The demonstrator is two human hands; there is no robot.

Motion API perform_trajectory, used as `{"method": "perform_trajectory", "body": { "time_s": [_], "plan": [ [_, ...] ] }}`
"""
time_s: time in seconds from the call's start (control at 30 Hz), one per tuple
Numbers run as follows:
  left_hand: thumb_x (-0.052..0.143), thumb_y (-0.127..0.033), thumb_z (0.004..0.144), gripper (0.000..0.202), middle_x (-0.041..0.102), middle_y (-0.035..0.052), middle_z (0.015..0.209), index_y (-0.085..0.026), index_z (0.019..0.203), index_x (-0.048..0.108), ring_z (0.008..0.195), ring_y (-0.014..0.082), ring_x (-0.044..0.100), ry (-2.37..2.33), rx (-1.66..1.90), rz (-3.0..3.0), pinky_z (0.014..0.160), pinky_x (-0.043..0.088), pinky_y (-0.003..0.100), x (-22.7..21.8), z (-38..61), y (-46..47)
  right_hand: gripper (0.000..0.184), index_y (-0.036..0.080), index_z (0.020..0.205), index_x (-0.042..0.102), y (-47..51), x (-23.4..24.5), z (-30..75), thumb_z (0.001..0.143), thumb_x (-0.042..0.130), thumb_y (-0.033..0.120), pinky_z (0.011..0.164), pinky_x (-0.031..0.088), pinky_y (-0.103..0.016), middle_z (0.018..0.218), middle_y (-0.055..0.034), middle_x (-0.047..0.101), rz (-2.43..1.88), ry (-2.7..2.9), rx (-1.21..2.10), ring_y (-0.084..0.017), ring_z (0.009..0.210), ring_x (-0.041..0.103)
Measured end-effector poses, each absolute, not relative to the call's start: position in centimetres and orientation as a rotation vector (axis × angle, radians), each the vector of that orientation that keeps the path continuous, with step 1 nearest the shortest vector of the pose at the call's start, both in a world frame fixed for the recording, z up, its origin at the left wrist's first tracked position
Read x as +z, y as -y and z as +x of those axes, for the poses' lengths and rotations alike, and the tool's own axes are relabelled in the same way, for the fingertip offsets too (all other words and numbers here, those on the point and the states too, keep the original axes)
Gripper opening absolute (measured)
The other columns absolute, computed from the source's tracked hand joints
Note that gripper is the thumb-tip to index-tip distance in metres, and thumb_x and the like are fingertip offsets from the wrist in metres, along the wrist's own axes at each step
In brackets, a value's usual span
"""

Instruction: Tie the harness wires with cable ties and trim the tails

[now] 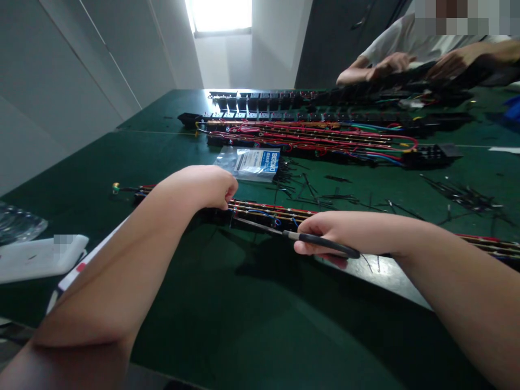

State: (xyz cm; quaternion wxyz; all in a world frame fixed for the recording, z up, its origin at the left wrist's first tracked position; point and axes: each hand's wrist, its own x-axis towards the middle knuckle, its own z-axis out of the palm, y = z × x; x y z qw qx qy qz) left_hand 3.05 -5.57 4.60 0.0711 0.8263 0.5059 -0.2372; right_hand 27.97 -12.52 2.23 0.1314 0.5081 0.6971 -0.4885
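A long black strip (pixel 264 210) with red, yellow and blue wires lies across the table in front of me. My left hand (pixel 217 187) is closed in a pinch at the strip's wires; whatever sits between the fingertips is hidden. In my right hand (pixel 320 233) I hold black-handled scissors (pixel 325 242), their thin metal blades pointing left along the near edge of the strip, close below my left fingers. Behind the hands lies a clear plastic bag (pixel 255 164) with a blue label, and black cable ties (pixel 288 173) spill out at its right.
Farther back, more wired black strips (pixel 317 135) lie side by side. Loose black cable ties (pixel 463 195) are scattered right of centre. A white object (pixel 44 260) and clear plastic (pixel 20 222) lie at left. Across the green table (pixel 252 314), another person's hands (pixel 450 62) handle a black strip.
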Motion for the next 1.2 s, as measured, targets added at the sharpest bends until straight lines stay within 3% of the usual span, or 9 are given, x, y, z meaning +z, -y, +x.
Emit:
{"method": "perform_trajectory", "body": {
  "time_s": [0.33,0.47,0.6,0.93,1.2],
  "plan": [
    [0.066,-0.031,0.076,0.017,0.07,0.0044,0.093,-0.025,0.091,0.071,0.07,0.0171,0.055,-1.503,-0.685,2.502,0.058,0.036,0.029,4.6,3.0,5.7,0.053,0.019,0.081,0.058,12.5,1.4,27.4,0.08,0.056,0.072,0.056,0.039,-0.027,0.058,0.0017,0.055,1.455,-2.002,-1.58,-0.014,0.054,0.052],
    [0.063,-0.026,0.078,0.012,0.068,0.0021,0.087,-0.024,0.089,0.069,0.068,0.0153,0.052,-1.482,-0.647,2.532,0.057,0.034,0.028,5.0,3.1,6.1,0.051,0.02,0.083,0.056,12.4,1.6,27.5,0.079,0.058,0.07,0.058,0.043,-0.027,0.064,0.002,0.056,1.397,-1.996,-1.604,-0.015,0.058,0.056],
    [0.063,-0.025,0.079,0.011,0.067,0.0015,0.083,-0.023,0.088,0.069,0.066,0.0141,0.05,-1.47,-0.635,2.555,0.057,0.032,0.027,5.1,3.2,6.2,0.045,0.021,0.083,0.053,12.6,1.8,27.8,0.087,0.05,0.066,0.066,0.047,-0.027,0.077,-0.0004,0.059,1.195,-2.169,-1.577,-0.015,0.068,0.058],
    [0.064,-0.024,0.078,0.018,0.069,0.0014,0.088,-0.024,0.095,0.07,0.069,0.013,0.051,-1.495,-0.649,2.511,0.059,0.034,0.026,5.2,3.3,6.3,0.06,0.019,0.085,0.061,12.9,0.8,27.2,0.083,0.047,0.078,0.061,0.046,-0.029,0.064,-0.0004,0.06,1.428,-2.03,-1.562,-0.016,0.057,0.059],
    [0.068,-0.029,0.075,0.022,0.07,0.0048,0.091,-0.028,0.096,0.074,0.075,0.0215,0.06,-1.535,-0.708,2.449,0.062,0.04,0.031,4.8,3.4,5.7,0.059,0.019,0.084,0.06,12.8,1.1,27.3,0.081,0.052,0.077,0.06,0.046,-0.028,0.063,0.0,0.06,1.429,-1.975,-1.609,-0.016,0.058,0.058]
  ]
}}
